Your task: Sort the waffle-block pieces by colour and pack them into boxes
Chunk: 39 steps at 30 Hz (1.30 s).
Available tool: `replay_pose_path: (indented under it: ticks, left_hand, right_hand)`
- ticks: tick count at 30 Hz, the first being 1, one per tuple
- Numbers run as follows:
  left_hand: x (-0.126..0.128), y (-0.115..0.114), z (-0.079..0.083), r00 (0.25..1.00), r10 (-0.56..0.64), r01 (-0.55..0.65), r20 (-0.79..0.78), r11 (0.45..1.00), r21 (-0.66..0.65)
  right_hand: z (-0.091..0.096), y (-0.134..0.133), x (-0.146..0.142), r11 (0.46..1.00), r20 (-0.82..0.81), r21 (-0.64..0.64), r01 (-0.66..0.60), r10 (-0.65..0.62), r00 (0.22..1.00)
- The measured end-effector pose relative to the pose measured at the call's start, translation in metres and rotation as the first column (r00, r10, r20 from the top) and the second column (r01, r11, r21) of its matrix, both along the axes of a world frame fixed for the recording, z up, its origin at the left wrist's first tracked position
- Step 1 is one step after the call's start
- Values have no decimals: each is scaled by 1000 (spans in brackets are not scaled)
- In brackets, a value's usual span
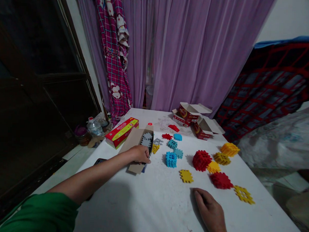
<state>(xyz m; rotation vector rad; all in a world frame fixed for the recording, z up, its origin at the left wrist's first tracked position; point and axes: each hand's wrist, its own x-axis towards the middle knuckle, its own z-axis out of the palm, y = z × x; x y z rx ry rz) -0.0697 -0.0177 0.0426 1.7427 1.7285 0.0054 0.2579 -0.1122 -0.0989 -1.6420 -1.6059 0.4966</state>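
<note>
My left hand (141, 154) reaches over the near end of an open cardboard box (130, 141). Its fingers are closed and bent down at the box, and what they hold is hidden. Grey notched plastic tiles (147, 139) lie inside that box. Just right of it are yellow pieces (155, 148) and light grey pieces (158, 141). Resting on the table, my right hand (210, 210) has its fingers curled in, with nothing visible in them. A yellow tile (186, 176) and a red tile stack (221, 180) lie beyond it, apart from the fingers.
Blue tile stacks (171, 159), another red stack (202, 160) and yellow stacks (229, 149) stand on the white table (151, 204). Open red boxes (203, 128) sit at the back right. A red and yellow carton (122, 132) is at the left, near a dark phone-like object (100, 160).
</note>
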Motion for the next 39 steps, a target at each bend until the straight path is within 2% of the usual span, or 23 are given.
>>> replay_pose_path:
  ticks: [3,6,10,13,18,25,32,39]
  left_hand:
    - [-4,-1,4,1000,21,-20,21,1000,-11]
    - [-18,3,15,998,32,-33,51,999,23]
    - [-43,19,34,999,45,-43,-22,993,110]
    - [-53,36,41,998,52,-45,-45,989,141]
    - [-51,70,33,997,14,-1,-81,988,157]
    - [-44,107,24,984,-112,124,-138,989,78]
    - [-38,121,11,965,-184,202,-188,976,82]
    - [-40,130,-7,945,-210,266,-250,940,213]
  right_hand:
    - [0,0,0,1000,-2,1,0,0,1000]
    - [0,0,-1,1000,2,3,5,-5,1000]
    - [0,0,0,1000,5,-3,-6,6,1000]
    - [0,0,0,1000,6,-13,0,0,1000]
    - [-1,0,0,1000,-1,-12,11,-11,1000]
    - [-2,0,0,1000,21,-19,6,-6,1000]
    - [-5,1,1,1000,30,8,-2,2,1000]
    - [-3,0,0,1000,30,10,8,-8,1000]
